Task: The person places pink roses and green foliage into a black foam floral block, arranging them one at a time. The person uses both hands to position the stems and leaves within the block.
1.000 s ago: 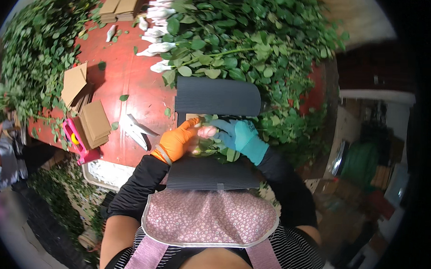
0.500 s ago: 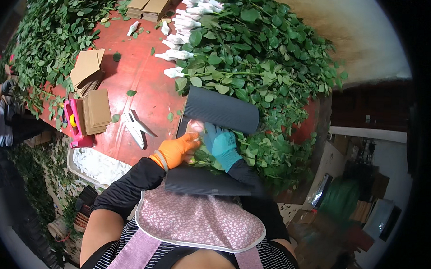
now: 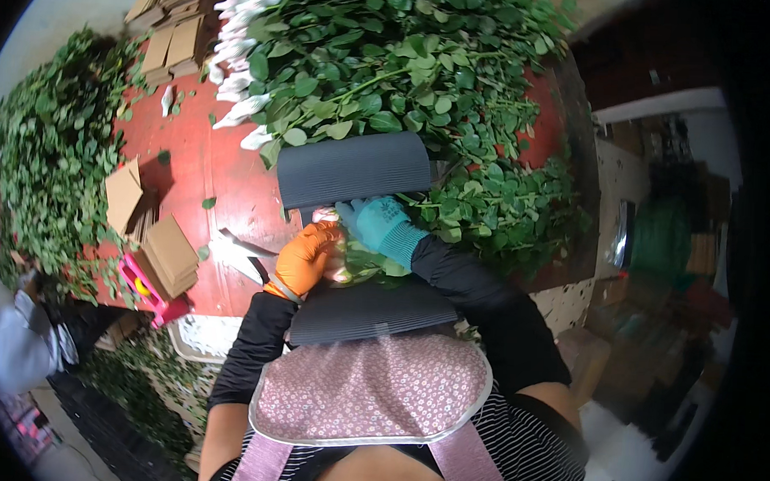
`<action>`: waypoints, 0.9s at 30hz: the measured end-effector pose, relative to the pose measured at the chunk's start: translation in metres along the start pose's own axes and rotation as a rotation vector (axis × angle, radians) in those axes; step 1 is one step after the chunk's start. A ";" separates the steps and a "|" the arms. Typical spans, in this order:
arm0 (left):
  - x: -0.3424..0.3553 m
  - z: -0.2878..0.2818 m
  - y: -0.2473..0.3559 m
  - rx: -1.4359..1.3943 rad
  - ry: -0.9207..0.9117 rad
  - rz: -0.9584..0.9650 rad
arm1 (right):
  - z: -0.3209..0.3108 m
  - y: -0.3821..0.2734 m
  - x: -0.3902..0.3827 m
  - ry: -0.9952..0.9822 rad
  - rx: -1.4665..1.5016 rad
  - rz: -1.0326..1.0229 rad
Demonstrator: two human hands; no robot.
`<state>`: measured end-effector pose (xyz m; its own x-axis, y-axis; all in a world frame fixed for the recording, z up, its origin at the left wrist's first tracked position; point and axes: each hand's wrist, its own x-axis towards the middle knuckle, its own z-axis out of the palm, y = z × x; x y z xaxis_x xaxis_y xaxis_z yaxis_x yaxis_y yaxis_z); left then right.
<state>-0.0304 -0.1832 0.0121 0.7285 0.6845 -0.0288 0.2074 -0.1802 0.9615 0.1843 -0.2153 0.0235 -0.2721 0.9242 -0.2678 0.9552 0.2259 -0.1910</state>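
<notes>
my left hand (image 3: pixel 304 259), in an orange glove, and my right hand (image 3: pixel 381 226), in a teal glove, are both curled closed around a small bunch of pale pink rose heads (image 3: pixel 332 239), held over the dark corrugated sheet (image 3: pixel 354 167) at the middle of the red table (image 3: pixel 192 174). i judge the blooms could bruise if i squeeze harder, and loose stems at 5 o'clock of my grip might slide out. the scissors (image 3: pixel 236 252) lie at 9 o'clock, blades bare, near my left wrist, so a careless reach could catch them. my fingertips are hidden among petals and leaves; the stem ends vanish under my right forearm. the leafy stem pile (image 3: pixel 408 63) at 12 o'clock blurs together.
</notes>
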 end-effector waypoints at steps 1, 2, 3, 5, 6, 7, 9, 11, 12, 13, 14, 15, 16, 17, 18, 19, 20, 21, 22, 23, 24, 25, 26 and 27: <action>0.005 -0.002 -0.004 0.190 0.042 0.082 | -0.002 0.000 0.000 0.013 -0.045 -0.016; 0.009 -0.005 -0.006 0.376 0.082 0.169 | -0.005 0.000 -0.001 0.003 -0.047 -0.017; 0.009 -0.004 0.004 0.379 0.140 0.196 | -0.008 -0.001 -0.003 -0.007 -0.049 -0.026; 0.015 0.001 0.022 0.464 0.150 0.215 | -0.005 0.000 -0.004 0.005 -0.040 -0.027; 0.017 0.005 0.026 0.500 0.155 0.203 | 0.002 0.000 -0.003 0.028 -0.031 -0.020; 0.018 0.006 0.026 0.488 0.141 0.176 | 0.008 0.000 -0.003 0.049 -0.023 -0.013; 0.018 0.010 0.022 0.463 0.131 0.113 | 0.012 0.000 -0.003 0.067 -0.017 -0.022; 0.016 0.011 0.010 0.418 0.129 0.082 | 0.014 0.001 -0.005 0.146 0.006 -0.032; 0.015 0.012 0.005 0.396 0.132 0.064 | 0.014 0.002 -0.008 0.217 0.027 -0.036; 0.014 0.014 0.001 0.268 0.141 -0.024 | 0.012 0.003 -0.012 0.287 0.047 -0.039; 0.014 0.016 0.000 0.139 0.160 -0.112 | 0.005 0.002 -0.018 0.304 0.078 -0.058; 0.016 0.015 -0.001 0.221 0.167 -0.020 | -0.005 0.002 -0.024 0.321 0.108 -0.081; 0.018 0.014 -0.002 0.302 0.173 0.071 | -0.016 0.002 -0.029 0.338 0.139 -0.104; 0.017 0.011 -0.004 0.371 0.138 0.084 | -0.026 0.001 -0.034 0.281 0.217 -0.089; 0.019 0.010 -0.004 0.457 0.114 0.047 | -0.034 0.001 -0.037 0.259 0.209 -0.081; 0.022 0.009 -0.001 0.543 0.089 0.010 | -0.040 0.001 -0.040 0.236 0.201 -0.073; 0.027 0.009 0.003 0.626 0.060 -0.023 | -0.044 0.002 -0.042 0.215 0.190 -0.060; 0.029 0.010 0.006 0.628 0.061 -0.107 | -0.037 0.003 -0.042 0.224 0.183 -0.066; 0.030 0.010 0.009 0.645 0.066 -0.083 | -0.038 0.003 -0.042 0.238 0.192 -0.064; 0.031 0.009 0.011 0.665 0.073 -0.059 | -0.037 0.004 -0.040 0.254 0.199 -0.063; 0.032 0.008 0.012 0.684 0.079 -0.034 | -0.036 0.005 -0.038 0.270 0.207 -0.062; 0.031 0.008 0.007 0.667 0.077 -0.019 | -0.032 0.004 -0.036 0.282 0.182 -0.058; 0.028 0.007 0.004 0.648 0.073 -0.008 | -0.034 0.004 -0.036 0.265 0.169 -0.057; 0.024 0.010 -0.006 0.620 0.078 0.002 | -0.038 0.004 -0.037 0.248 0.156 -0.055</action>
<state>-0.0078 -0.1727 0.0033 0.6844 0.7290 0.0150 0.5637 -0.5421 0.6232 0.2031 -0.2369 0.0686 -0.2681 0.9632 -0.0177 0.9051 0.2456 -0.3472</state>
